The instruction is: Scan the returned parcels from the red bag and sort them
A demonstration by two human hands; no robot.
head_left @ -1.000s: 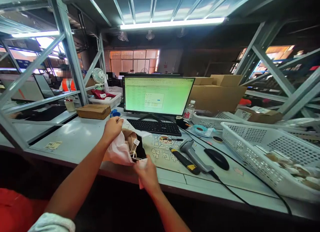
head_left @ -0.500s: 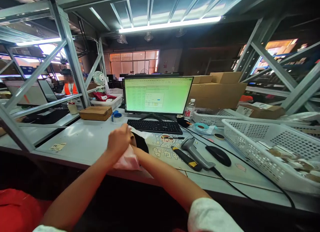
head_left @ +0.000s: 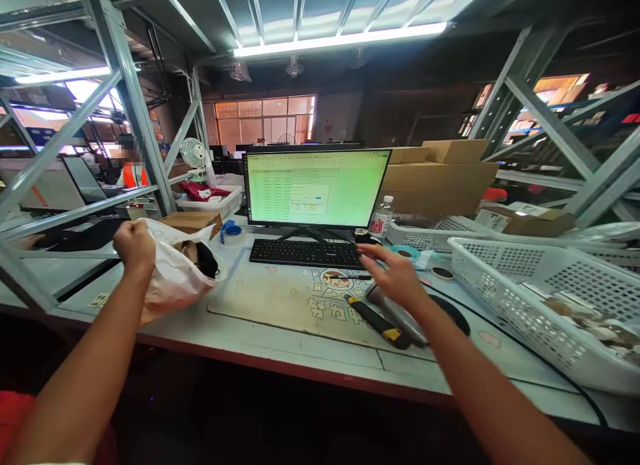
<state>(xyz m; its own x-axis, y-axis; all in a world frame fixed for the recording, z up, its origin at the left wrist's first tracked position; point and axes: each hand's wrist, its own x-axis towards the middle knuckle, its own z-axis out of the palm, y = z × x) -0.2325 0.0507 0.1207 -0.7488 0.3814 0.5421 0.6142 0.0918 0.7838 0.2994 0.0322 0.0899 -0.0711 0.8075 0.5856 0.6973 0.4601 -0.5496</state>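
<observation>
My left hand (head_left: 136, 248) is closed on the edge of a white plastic bag (head_left: 173, 281) over the left part of the desk. Something black and tan (head_left: 203, 258) shows at the bag's mouth; its kind I cannot make out. My right hand (head_left: 395, 275) is held over the grey barcode scanner (head_left: 410, 321) with its fingers stretched out, and nothing shows in it. The hand covers part of the scanner. Close by lie a black and yellow utility knife (head_left: 377, 320), a pen (head_left: 350, 276) and a black mouse (head_left: 453, 315), partly hidden by my forearm.
A lit monitor (head_left: 315, 188) stands behind a black keyboard (head_left: 305, 251) and a patterned desk mat (head_left: 270, 291). To the right are a white basket (head_left: 500, 305), a bottle (head_left: 383, 218) and cardboard boxes (head_left: 445, 185). Metal posts (head_left: 120, 98) frame the desk. A person (head_left: 134, 171) is far left.
My hands, together at the bag before, have parted. The left has carried the bag leftward; the right has let go and moved right over the scanner.
</observation>
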